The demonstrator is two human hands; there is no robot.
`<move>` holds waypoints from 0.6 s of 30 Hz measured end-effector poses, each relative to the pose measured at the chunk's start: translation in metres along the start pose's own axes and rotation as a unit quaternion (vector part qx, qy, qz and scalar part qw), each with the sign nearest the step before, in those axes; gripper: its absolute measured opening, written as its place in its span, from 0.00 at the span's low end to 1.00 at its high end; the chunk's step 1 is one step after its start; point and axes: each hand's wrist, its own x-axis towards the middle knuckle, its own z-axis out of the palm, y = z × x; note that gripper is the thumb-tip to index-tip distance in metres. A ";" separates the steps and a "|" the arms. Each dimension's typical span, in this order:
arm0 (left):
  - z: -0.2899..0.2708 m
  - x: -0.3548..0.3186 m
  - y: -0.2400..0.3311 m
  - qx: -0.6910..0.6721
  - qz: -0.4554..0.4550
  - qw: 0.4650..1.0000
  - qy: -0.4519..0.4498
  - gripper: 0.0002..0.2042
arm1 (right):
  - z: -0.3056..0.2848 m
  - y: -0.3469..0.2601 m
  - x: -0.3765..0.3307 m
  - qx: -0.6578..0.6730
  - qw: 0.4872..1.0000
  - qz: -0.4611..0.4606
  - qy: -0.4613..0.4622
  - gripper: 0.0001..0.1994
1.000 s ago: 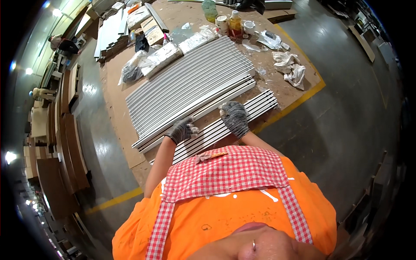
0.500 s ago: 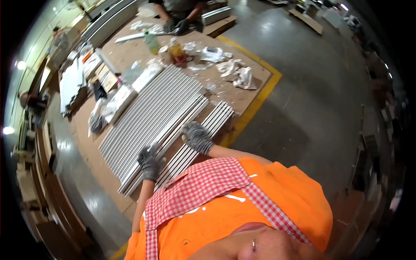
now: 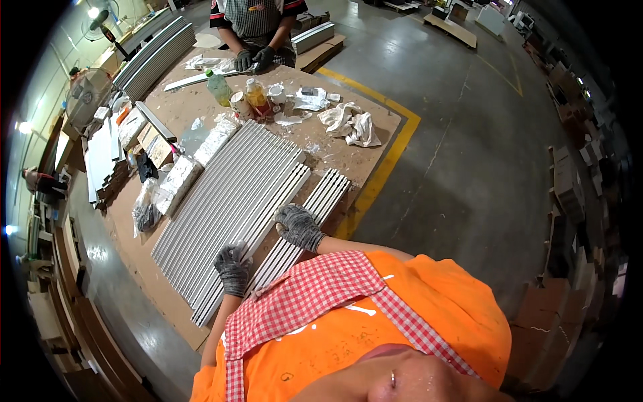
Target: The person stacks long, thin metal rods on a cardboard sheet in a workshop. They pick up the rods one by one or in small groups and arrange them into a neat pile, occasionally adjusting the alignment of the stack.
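Note:
A broad row of long white slats (image 3: 228,191) lies side by side on the brown-covered table (image 3: 348,167). My left hand (image 3: 232,269), in a grey knit glove, is closed at the near edge of this row, its fingers on the outermost slat. Further along the same edge, my right hand (image 3: 299,228), gloved alike, has its fingers curled against that slat; its fingertips are partly hidden. Nearer my body lies a smaller group of slats (image 3: 328,194) with dark lines between them, parted from the big row by a gap and partly under my right hand and forearm.
Beyond the row stand a green bottle (image 3: 218,88), an amber bottle (image 3: 256,97) and a cup (image 3: 240,105). A crumpled white cloth (image 3: 351,125) lies near the right edge. Wrapped white packs (image 3: 179,181) flank the row's left. Across the table, a person's gloved hands (image 3: 254,60) rest over a white strip.
The outermost slats, which stood slightly apart from the big row, now lie close against it. My hands stay at the row's edge. The view has shifted, showing more of the person opposite.

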 end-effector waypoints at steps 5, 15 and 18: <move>-0.015 0.012 0.016 -0.031 -0.008 0.999 0.007 0.27 | 0.036 0.033 -0.012 0.112 0.993 -0.001 0.048 0.08; -0.029 0.017 0.022 -0.015 -0.007 1.000 -0.013 0.29 | -0.009 -0.010 0.004 -0.047 0.997 -0.034 0.046 0.09; -0.028 0.022 0.030 -0.018 -0.006 1.000 -0.002 0.30 | -0.007 -0.014 0.011 -0.053 0.998 -0.030 0.035 0.09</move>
